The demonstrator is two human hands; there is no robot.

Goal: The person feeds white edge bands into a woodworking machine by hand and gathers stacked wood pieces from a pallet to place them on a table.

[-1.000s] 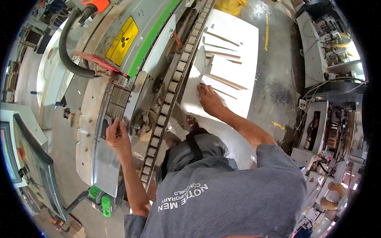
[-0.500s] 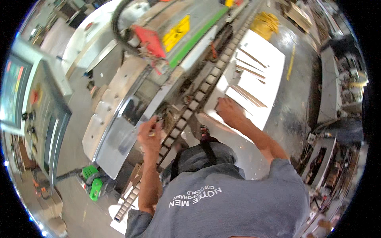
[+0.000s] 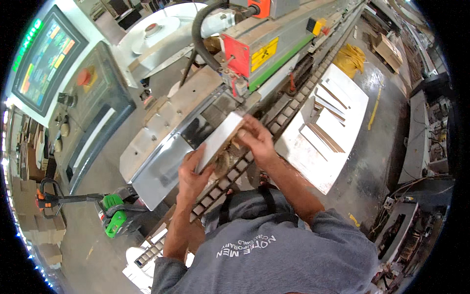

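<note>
Between both hands a short white board strip (image 3: 221, 139) with a brown edge is held at a slant. My left hand (image 3: 192, 171) grips its near end, thumb and fingers on opposite sides. Round the far end, my right hand (image 3: 257, 141) has its fingers closed, partly hiding the brown edge. Just left of the strip lies the machine's shiny metal plate (image 3: 159, 169). Beneath the hands runs a slatted conveyor track (image 3: 230, 177). A large white panel (image 3: 320, 174) on the right bears several thin strips (image 3: 325, 137), some white and some brown-edged.
A control panel with a screen (image 3: 49, 63) and a red button (image 3: 84, 77) stands at left. A black hose (image 3: 197, 36) arches over the machine near its red cover (image 3: 235, 55). A green-and-black pallet jack (image 3: 115, 220) stands lower left. Yellow cloth (image 3: 350, 59) lies far right.
My right hand has come left from the white panel to the machine side. The white board strip is now in both hands. The view has shifted, showing more of the screen.
</note>
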